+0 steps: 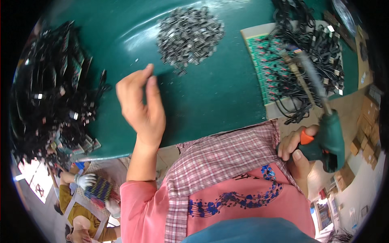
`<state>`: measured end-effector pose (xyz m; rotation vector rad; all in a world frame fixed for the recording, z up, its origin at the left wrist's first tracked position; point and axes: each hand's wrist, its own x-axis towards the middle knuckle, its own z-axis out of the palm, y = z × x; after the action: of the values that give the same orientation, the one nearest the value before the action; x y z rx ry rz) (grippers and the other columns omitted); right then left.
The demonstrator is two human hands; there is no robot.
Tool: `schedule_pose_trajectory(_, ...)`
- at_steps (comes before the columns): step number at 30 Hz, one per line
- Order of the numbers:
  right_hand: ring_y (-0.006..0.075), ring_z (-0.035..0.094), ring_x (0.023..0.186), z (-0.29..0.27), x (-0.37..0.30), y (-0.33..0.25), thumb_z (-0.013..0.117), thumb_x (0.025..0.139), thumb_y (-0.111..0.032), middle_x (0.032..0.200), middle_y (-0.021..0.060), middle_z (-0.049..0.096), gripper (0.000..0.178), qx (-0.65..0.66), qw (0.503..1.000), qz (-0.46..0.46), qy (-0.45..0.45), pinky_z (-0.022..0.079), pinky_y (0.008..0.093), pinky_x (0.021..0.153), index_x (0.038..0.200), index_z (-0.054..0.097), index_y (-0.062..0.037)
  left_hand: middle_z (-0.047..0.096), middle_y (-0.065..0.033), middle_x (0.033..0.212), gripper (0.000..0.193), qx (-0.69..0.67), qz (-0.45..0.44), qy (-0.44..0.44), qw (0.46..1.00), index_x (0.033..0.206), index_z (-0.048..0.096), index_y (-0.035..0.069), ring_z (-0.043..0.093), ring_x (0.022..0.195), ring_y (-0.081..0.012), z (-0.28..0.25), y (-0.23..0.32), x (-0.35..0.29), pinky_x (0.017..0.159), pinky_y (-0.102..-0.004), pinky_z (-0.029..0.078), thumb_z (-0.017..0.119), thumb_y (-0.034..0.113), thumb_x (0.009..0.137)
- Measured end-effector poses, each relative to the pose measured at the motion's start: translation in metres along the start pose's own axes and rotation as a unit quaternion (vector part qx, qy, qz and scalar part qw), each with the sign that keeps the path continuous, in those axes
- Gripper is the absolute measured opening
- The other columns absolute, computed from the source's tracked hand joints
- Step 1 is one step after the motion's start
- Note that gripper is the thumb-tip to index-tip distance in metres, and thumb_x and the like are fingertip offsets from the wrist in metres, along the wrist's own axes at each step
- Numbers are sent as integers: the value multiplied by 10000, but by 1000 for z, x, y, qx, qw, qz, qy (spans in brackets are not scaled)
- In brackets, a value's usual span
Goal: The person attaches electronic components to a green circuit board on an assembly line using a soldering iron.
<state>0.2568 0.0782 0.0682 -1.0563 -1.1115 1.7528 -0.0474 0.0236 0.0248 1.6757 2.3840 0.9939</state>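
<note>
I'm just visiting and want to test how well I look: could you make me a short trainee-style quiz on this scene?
1. Multiple choice: What is in the person's right-hand grip?
a) a pair of scissors
b) a green gun-shaped tool
c) a roll of tape

2. True or false: The pile of small metallic pieces lies to the left of the row of green circuit boards.

3. Fill in: The trigger on the hand-held device is ____ in colour.

Key: 1: b; 2: true; 3: orange.
</note>
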Motion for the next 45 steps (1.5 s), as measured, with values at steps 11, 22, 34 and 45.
schedule_pose_trajectory(11, 145, 501, 570, 4, 27, 21, 602, 823, -81, 760, 118, 531, 451, 24, 997, 47, -54, 463, 307, 551, 1214, 391, -4, 596, -66, 842, 152, 104, 146, -36, 983, 868, 643, 48, 556, 744, -241, 44, 8, 7, 659, -355, 450, 672, -2, 727)
schedule_pose_trajectory(22, 137, 491, 534, 11, 47, 20, 608, 802, -94, 738, 111, 524, 470, 45, 998, 13, -30, 455, 292, 523, 1212, 399, 0, 585, -82, 845, 131, 146, 89, -106, 980, 890, 610, 28, 585, 759, -260, 28, 6, 18, 652, -365, 480, 652, 18, 767)
schedule_pose_trajectory(34, 108, 451, 526, 37, 54, 26, 592, 833, -20, 702, 58, 483, 447, -43, 994, 68, -77, 414, 262, 490, 1233, 392, -22, 672, -89, 845, 88, -455, -366, -182, 791, 923, 647, -11, 630, 730, -139, 6, 29, 13, 679, -259, 514, 632, 39, 852)
schedule_pose_trajectory(45, 91, 599, 717, 41, 72, 28, 649, 799, 47, 829, 38, 620, 188, -163, 981, -43, -94, 471, 239, 599, 974, 600, 3, 665, -72, 865, 129, -567, -367, -288, 679, 987, 650, -30, 609, 767, -108, 33, 86, 7, 734, -242, 498, 616, 8, 868)
